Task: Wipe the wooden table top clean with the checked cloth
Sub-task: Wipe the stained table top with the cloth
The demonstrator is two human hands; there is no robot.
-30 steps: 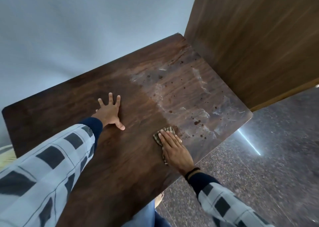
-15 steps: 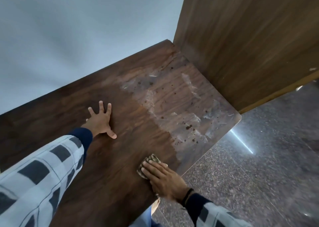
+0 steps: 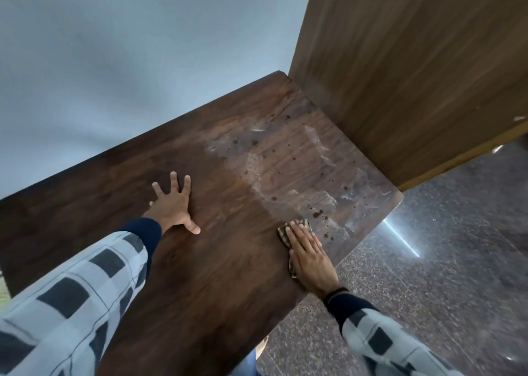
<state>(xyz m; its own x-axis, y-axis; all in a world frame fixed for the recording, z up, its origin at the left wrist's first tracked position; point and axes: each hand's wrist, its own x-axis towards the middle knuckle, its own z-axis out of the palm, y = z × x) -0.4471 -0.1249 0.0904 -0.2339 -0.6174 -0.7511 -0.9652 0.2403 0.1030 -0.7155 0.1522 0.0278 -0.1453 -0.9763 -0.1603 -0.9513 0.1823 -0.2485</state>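
Wiping near the edge, nothing pinched

At 5 o'clock the right grip [image 3: 310,257], fingers straight, presses the brown-and-cream checked cloth [image 3: 283,233] onto the dark wooden bench [image 3: 223,275]; unpinched, it could bunch or skid off the edge. The left grip [image 3: 171,207], 9 o'clock, lies spread flat, empty. The palm hides most cloth; whether the spotted whitish film [image 3: 297,170] beyond, toward 12 o'clock, is wet is unclear.

1. The wooden table top [image 3: 217,275] is dark, with pale smears and dark spots [image 3: 300,170] on its right part.
2. The checked cloth [image 3: 283,232] lies near the front edge, under the flat right hand [image 3: 310,257].
3. The left hand [image 3: 173,207] rests spread on the wood.
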